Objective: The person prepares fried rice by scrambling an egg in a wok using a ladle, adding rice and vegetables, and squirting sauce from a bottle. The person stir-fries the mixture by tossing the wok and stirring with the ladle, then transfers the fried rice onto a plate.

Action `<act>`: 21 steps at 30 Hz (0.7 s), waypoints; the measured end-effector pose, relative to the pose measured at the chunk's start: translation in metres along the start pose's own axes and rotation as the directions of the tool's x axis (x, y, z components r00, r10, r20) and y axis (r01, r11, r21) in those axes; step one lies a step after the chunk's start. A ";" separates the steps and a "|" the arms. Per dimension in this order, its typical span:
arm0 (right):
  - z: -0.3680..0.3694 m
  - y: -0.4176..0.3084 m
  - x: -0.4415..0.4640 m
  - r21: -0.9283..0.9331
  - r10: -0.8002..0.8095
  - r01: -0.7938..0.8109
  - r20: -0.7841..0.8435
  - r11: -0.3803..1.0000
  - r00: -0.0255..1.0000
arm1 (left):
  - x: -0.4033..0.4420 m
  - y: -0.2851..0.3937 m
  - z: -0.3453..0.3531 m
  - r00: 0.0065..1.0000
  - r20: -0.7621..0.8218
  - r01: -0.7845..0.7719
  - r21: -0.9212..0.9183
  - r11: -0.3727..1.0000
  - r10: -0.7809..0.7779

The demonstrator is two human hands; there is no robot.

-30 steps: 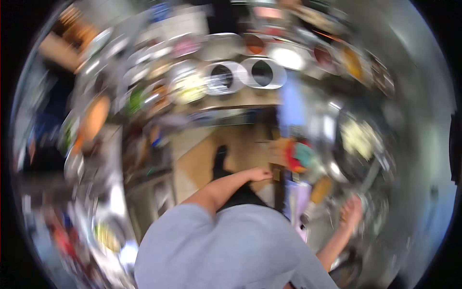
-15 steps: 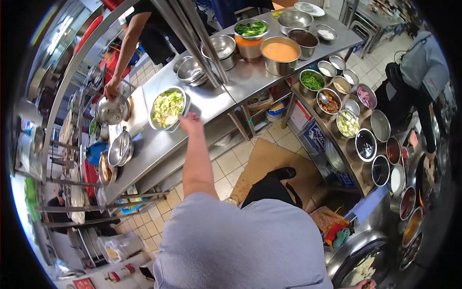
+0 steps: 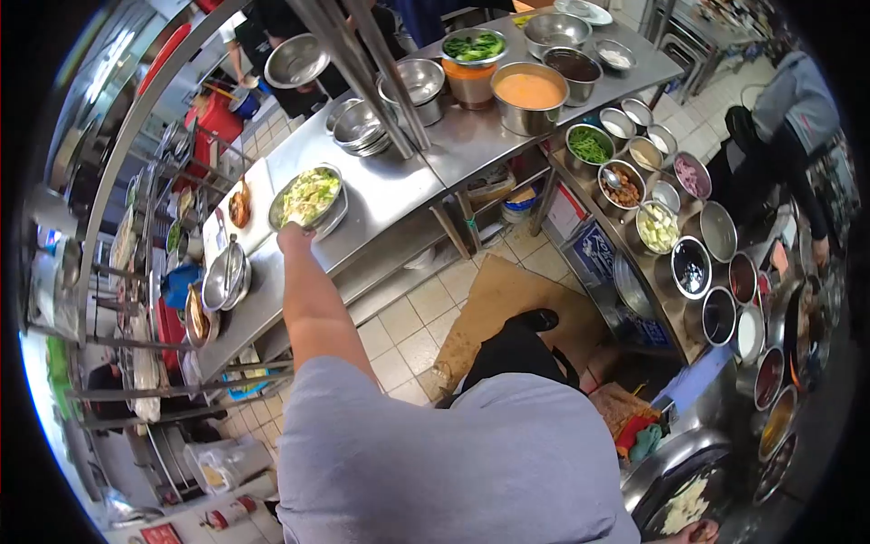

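My left hand (image 3: 295,238) is closed on the near rim of a metal bowl of chopped greens (image 3: 310,195). This bowl rests on the steel counter, with another metal rim showing beneath its right side. My right hand (image 3: 700,533) shows only in part at the bottom edge, its fingers curled beside a wok (image 3: 666,467) with pale pieces of food in it. What the right hand grips cannot be made out. Left of the greens, a browned roasted piece of food (image 3: 240,207) lies on a white cutting board (image 3: 258,186).
A metal bowl with tongs (image 3: 227,276) sits at the counter's left. Steel posts (image 3: 362,82) rise from the counter. Several ingredient bowls, one with cut pale vegetables (image 3: 658,227), line the right side. Cardboard (image 3: 507,317) covers the floor. A person (image 3: 788,118) stands at right.
My left hand has moved left and closed on the bowl's rim; the bowl has shifted slightly left. The other person's metal bowl has gone up and away from the board, uncovering the roasted piece.
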State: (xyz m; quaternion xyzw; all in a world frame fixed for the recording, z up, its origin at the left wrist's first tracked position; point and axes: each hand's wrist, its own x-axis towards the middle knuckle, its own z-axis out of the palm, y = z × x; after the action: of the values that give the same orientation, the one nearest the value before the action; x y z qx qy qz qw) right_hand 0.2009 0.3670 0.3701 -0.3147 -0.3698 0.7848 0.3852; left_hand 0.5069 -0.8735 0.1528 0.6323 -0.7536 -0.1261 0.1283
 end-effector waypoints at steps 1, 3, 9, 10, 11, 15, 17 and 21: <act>0.005 -0.003 -0.001 0.102 0.065 -0.076 0.111 0.992 0.992 | -0.010 0.012 -0.003 0.994 -0.036 0.090 -0.209 0.974 -0.099; 0.014 -0.009 -0.010 0.190 0.121 -0.167 0.230 0.968 0.966 | -0.057 0.071 -0.029 0.864 0.046 0.232 -0.921 0.314 -0.502; -0.031 -0.007 0.028 0.310 0.364 -0.594 0.558 0.742 0.746 | -0.159 0.132 -0.130 0.972 0.069 0.145 -0.926 0.348 -0.223; -0.069 -0.005 0.064 0.506 0.397 -0.745 0.635 0.435 0.662 | -0.176 0.149 -0.143 0.976 0.079 0.149 -0.924 0.354 -0.204; -0.024 -0.015 0.025 0.004 0.292 -0.498 0.806 0.867 0.515 | -0.190 0.166 -0.149 0.977 0.162 0.207 -0.861 0.464 -0.136; 0.020 -0.014 -0.108 -0.542 0.089 -0.056 0.034 0.839 0.995 | -0.265 0.260 -0.107 0.860 0.429 0.218 -0.799 0.561 0.277; 0.000 -0.016 -0.125 -0.418 0.099 -0.085 0.012 0.905 0.995 | -0.331 0.339 -0.081 0.739 0.573 0.305 -0.752 0.584 0.353; 0.018 -0.039 -0.224 -0.160 0.040 -0.013 0.163 0.987 0.986 | -0.426 0.456 0.030 0.228 0.771 0.280 -0.637 0.719 0.594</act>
State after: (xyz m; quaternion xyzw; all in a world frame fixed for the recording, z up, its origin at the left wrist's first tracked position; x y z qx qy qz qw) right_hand 0.3140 0.1900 0.4584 -0.2830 -0.4574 0.7814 0.3164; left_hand 0.1480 -0.3757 0.2711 0.2329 -0.6300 -0.7293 -0.1305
